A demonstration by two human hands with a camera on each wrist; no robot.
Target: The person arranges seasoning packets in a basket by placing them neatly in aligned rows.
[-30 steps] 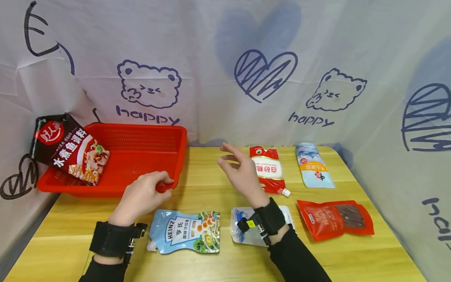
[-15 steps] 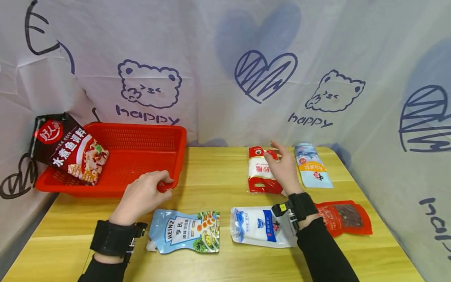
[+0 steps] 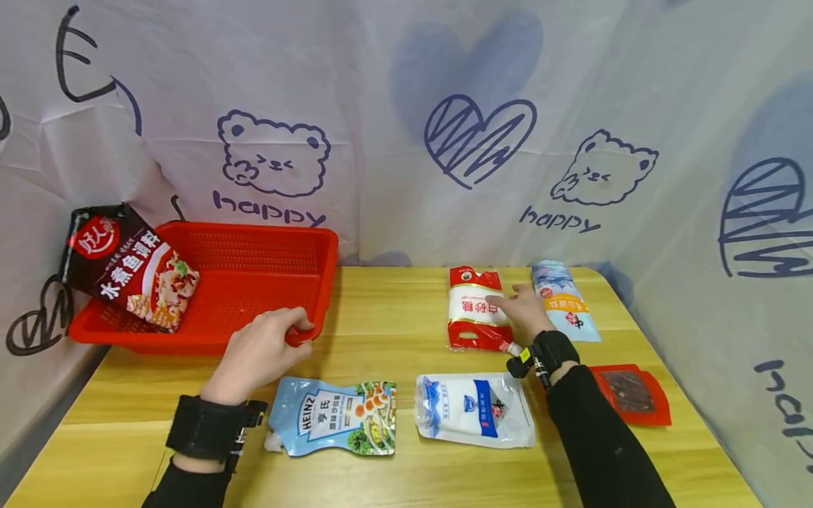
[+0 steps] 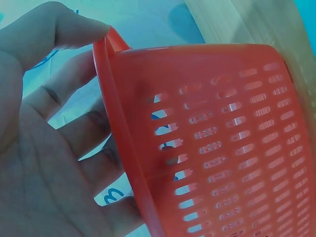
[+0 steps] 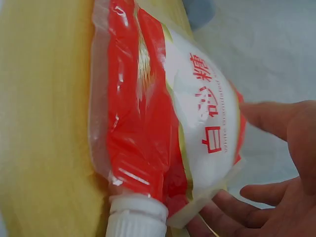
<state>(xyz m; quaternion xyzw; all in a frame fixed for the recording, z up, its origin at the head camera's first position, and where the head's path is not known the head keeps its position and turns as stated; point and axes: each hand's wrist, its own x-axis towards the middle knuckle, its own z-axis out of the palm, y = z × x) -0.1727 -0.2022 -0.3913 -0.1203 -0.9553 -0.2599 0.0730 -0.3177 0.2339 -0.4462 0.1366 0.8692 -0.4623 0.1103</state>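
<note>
W/ L hand [image 3: 269, 346] pinching basket [image 3: 254, 247], slip your R hand [image 3: 526, 310], spread & gripping nothing, under right edge of sugar pouch [image 3: 476, 307] b4 lifting.

"Is it a kitchen?"

"The white sugar pouch [image 3: 473, 321] suggests one, yet it looks more like a staged recording booth."

"Why?"

"White cloth [image 3: 381, 212] decorated with bears [image 3: 273, 156] and hearts [image 3: 479, 137] hangs behind and on both sides of a wood-grain desk [image 3: 381, 331], and small devices [image 3: 521, 364] are strapped to the person's wrists [image 3: 198, 465]."
</note>
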